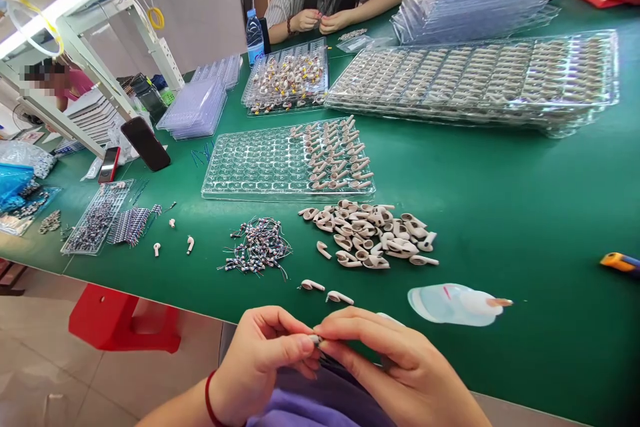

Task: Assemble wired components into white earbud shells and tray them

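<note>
The green counter (505, 207) carries everything described here. Toward its far edge, right of the middle, is a stack of filled trays (475, 73), with rows of pale pieces showing. A single clear tray (255, 163) lies nearer, its right-hand columns holding pale earbud shells and its left part bare. Between that tray's near edge and the counter's near edge is a loose heap of shells (375, 237).

At the counter's near edge the left hand (263, 350) and right hand (395, 360) meet, thumbs and forefingers pinched together. A nozzle bottle (450, 305) lies right of them, its tip toward the counter's right side. Left of the shell heap is a smaller heap of wired parts (260, 247). Two separate shells (340, 297) lie just beyond the hands. Smallest is the small piece (316, 339) pinched between both hands' fingertips, mostly covered.
</note>
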Demonstrator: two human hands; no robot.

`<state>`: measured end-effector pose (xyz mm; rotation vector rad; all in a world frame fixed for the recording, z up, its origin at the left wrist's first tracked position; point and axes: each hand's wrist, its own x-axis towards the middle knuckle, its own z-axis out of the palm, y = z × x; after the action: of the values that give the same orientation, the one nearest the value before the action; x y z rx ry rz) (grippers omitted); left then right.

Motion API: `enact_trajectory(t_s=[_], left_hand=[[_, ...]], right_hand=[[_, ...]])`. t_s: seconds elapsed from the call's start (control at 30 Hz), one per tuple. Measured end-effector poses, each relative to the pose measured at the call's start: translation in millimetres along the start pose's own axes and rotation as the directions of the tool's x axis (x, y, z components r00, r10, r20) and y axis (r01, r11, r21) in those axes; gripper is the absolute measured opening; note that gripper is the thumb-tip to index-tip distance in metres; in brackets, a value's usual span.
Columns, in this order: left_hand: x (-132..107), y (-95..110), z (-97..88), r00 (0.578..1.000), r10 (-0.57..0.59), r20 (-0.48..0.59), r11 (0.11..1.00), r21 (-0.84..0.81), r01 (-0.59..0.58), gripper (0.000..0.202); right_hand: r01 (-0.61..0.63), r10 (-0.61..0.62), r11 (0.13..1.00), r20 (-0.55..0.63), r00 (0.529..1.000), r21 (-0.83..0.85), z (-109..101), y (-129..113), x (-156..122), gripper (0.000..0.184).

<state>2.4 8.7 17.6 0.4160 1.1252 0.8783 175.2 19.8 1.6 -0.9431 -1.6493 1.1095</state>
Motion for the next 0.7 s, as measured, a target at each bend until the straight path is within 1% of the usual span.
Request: enact_trajectory(t_s=[0.13, 0.2, 0.33, 0.4, 0.53, 0.6, 0.7], left_hand=[[1, 0, 0.2, 1.0, -0.022, 0.006, 1.0, -0.013, 0.022, 0.036], [3, 0, 0.2, 0.999, -0.039, 0.018, 0.999, -0.031, 0.039, 0.036], [6, -1, -0.8, 0.995, -0.092, 0.028, 0.99, -0.109, 0.094, 0.037], [7, -2, -1.5, 0.994, -0.109, 0.016, 0.982, -0.151, 0.11, 0.036], [8, -2, -2.1, 0.996, -0.093, 0.004, 0.976, -0.195, 0.093, 0.033], [8, -2, -1.8, 0.997, -0.073, 0.01, 0.977, -0.199, 0.074, 0.033], [8, -3, -1.5, 0.999, -0.042, -0.002, 0.979, -0.2, 0.04, 0.033]], right_hand=[[0.03, -0.029, 0.999, -0.007, 1.0, 0.038, 2, 1, 1, 0.017], [0.037, -0.037, 0.999, -0.02, 0.999, 0.021, 3, 4, 1, 0.017], [0.057, -0.074, 0.992, -0.152, 0.986, -0.116, 6, 11, -1, 0.016], [0.088, -0.121, 0.981, -0.195, 0.973, -0.171, 8, 12, -3, 0.013], [0.229, -0.285, 0.925, -0.156, 0.946, -0.304, 15, 8, -6, 0.006], [0.284, -0.354, 0.888, -0.142, 0.924, -0.362, 19, 8, -7, 0.007], [0.334, -0.414, 0.858, -0.141, 0.899, -0.389, 26, 9, -8, 0.011]])
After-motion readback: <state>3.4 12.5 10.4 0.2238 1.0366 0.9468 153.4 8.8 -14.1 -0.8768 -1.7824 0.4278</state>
